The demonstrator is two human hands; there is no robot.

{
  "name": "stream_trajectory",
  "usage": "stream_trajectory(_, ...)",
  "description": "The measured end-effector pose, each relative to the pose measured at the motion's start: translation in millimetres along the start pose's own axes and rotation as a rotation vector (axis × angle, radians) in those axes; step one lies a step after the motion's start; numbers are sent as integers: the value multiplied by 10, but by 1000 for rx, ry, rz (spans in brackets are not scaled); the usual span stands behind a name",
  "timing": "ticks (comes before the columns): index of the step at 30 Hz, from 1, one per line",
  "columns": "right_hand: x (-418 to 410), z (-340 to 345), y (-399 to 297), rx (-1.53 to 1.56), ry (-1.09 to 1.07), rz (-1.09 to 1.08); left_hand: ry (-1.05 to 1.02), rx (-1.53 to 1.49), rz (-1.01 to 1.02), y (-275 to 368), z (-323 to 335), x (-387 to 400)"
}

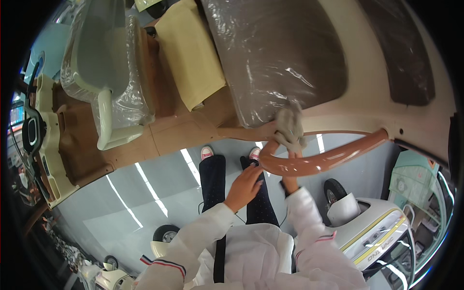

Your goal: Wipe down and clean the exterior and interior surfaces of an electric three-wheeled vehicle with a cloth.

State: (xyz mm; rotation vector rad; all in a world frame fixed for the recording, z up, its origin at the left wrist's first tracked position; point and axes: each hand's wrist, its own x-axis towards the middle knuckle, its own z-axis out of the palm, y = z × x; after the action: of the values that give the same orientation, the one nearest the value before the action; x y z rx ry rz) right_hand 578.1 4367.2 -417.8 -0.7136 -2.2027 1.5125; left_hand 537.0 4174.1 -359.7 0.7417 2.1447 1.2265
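My right hand (294, 153) reaches beneath a glossy brown curved armrest (304, 166) and holds a crumpled grey-beige cloth (290, 125). The cloth lies at the lower corner of a brown seat cushion (282, 61) wrapped in clear plastic, by the vehicle's side. Part of the hand is hidden by the cloth and the armrest. My left hand (244, 188) is beside the armrest's bent end, fingertips close to it and nothing in its grasp. Whether those fingertips touch it, I cannot tell.
A plastic-wrapped front seat (108, 72), a yellow padded piece (192, 58) and a steering wheel (32, 125) belong to the small vehicle. Behind me on the grey floor (119, 195) are a white vehicle (373, 224) and a wheel (166, 233). A pale green vehicle (413, 177) stands at right.
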Motion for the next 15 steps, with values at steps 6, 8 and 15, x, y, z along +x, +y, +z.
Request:
stream_trajectory(6, -768, 1127, 97, 288, 405, 507, 96, -6, -190, -659, -525, -516)
stream_trajectory(8, -506, 1238, 259, -444, 107, -96, 149, -10, -194, -780, -617, -552)
stream_trajectory(15, -107, 1674, 791, -1103, -372, -569, 274, -369, -131, -1478, -179, 498)
